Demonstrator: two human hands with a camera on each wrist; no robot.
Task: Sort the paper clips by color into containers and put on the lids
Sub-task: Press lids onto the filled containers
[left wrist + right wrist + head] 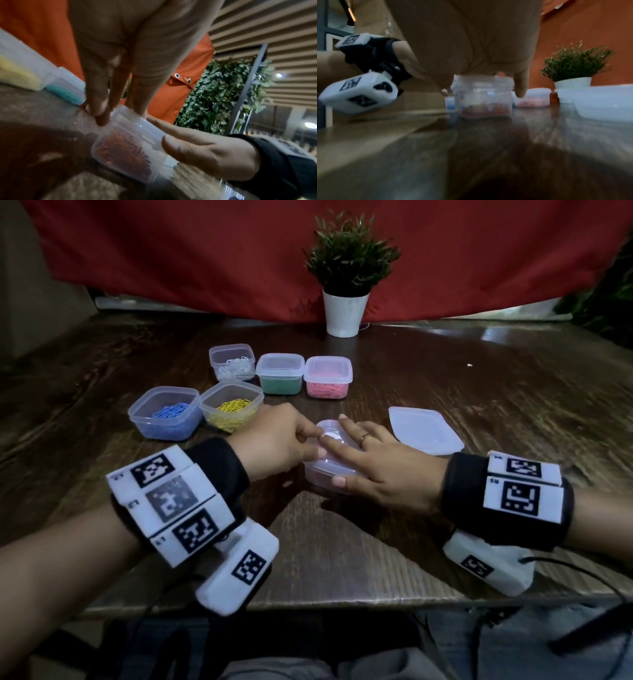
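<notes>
A small clear container of red paper clips (329, 474) stands on the wooden table (342, 542) in front of me, with a clear lid (327, 433) on top. My right hand (370, 460) lies flat on that lid with fingers spread, its thumb down the near side. My left hand (301, 436) pinches the lid's far left corner with curled fingertips. The left wrist view shows the red clips through the container (123, 148) wall. In the right wrist view the container (483, 100) sits under my palm.
Behind to the left stand open tubs of blue (164, 412), yellow (231, 405) and white clips (233, 362). Lidded tubs of green (281, 373) and pink clips (328, 376) stand beyond. Spare lids (424, 434) lie to the right; a potted plant (344, 313) stands at the back.
</notes>
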